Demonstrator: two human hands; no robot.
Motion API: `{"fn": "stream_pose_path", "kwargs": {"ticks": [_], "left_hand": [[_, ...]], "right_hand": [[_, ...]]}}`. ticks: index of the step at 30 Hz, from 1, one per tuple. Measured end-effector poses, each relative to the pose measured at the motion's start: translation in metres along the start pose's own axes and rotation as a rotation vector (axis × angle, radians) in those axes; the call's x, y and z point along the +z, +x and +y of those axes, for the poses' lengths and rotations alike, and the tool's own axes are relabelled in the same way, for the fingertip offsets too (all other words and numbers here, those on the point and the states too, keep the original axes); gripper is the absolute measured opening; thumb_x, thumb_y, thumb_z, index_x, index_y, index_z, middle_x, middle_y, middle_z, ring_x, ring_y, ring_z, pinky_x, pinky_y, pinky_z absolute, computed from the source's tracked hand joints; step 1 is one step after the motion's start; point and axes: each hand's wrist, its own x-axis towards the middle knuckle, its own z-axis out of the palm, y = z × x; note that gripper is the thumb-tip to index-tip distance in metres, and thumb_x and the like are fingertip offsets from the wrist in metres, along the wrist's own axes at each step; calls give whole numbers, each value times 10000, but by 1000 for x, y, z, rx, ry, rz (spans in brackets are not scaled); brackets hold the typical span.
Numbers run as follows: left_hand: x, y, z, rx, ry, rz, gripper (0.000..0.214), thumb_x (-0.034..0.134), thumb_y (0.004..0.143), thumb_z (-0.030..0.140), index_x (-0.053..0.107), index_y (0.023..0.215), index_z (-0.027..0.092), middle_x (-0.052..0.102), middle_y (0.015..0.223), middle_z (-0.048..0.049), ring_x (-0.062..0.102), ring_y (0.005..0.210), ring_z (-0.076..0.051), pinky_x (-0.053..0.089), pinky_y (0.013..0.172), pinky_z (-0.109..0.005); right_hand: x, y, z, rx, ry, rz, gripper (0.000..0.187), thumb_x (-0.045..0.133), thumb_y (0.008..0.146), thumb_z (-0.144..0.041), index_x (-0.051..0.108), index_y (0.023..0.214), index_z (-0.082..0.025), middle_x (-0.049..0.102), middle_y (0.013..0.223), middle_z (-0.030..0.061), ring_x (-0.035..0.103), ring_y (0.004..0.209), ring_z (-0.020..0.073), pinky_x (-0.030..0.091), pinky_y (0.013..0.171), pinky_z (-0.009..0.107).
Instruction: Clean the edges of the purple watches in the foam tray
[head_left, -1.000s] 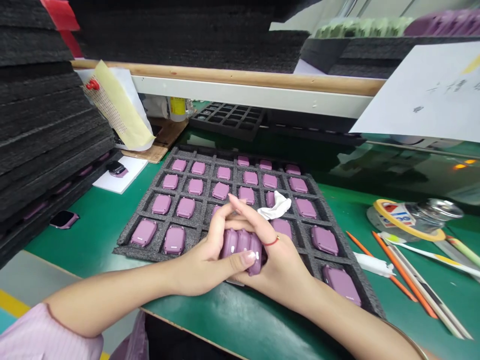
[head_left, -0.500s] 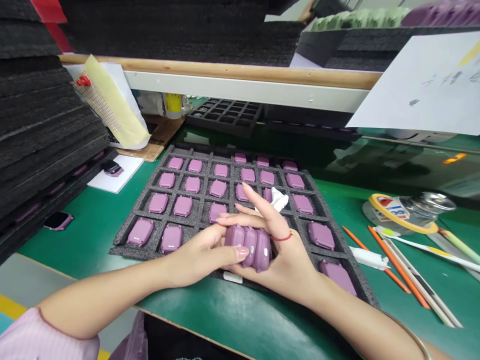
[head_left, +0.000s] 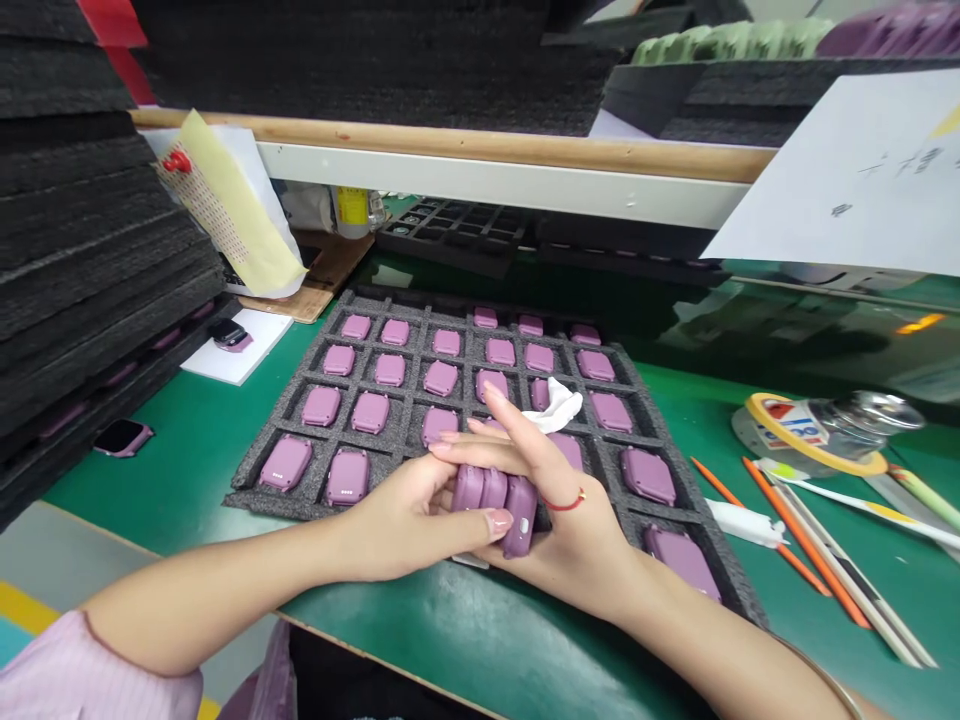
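While both hands are full, I'd call it partway: three rounded purple plastic watch cases (head_left: 493,488) sit out of the dark-grey foam grid tray (head_left: 259,503), side by side above its near edge. Left hand (head_left: 401,525) grips them, thumb across the front; right hand (head_left: 577,540) cradles them, fingers extended. Most visible pockets carry matching purple cases (head_left: 320,406), one with a crumpled white wad (head_left: 559,408) beside it. Can't tell which are finished; pockets behind the hands are hidden.
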Motion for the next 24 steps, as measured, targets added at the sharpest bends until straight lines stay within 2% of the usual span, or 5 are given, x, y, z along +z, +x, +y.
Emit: {"fn": "stream_pose_path", "kwargs": {"ticks": [5,10,14,18,24], "left_hand": [[0,3,0,111,15,-13,405,827,762,288,693,1131,188,707,1192,-80,667,1130,-246,534,988,-377],[-1,2,-2,115,86,43,404,830,750,259,712,1129,184,744,1155,-76,699,1075,-244,557,970,-384],[-4,0,-6,187,196,125,482,862,708,271,698,1151,176,754,1119,-79,713,1028,-255,571,945,-390],[-8,2,-8,379,283,97,435,880,688,252,714,1087,202,751,1153,-50,720,1019,-233,579,906,-330],[-9,5,-8,477,343,58,430,838,722,162,713,1129,219,737,1234,-39,716,1089,-228,568,959,-312]], "right_hand": [[-1,-2,3,-50,-22,-85,948,670,924,-211,39,1629,-286,577,1470,134,628,1279,258,512,1113,479],[-5,-1,2,-93,0,-136,1006,724,900,-301,29,1628,-291,589,1447,134,553,1360,257,434,1169,500],[-12,2,0,74,153,-94,1068,816,734,-555,254,1595,-266,559,1471,156,579,1329,306,482,1120,483],[-15,5,-1,250,233,-91,788,866,705,-486,583,1395,-233,708,1294,106,691,1178,286,565,1027,404],[-13,7,-2,258,258,-89,744,937,620,-332,652,1296,-209,758,1200,63,746,1060,236,606,954,305]]}}
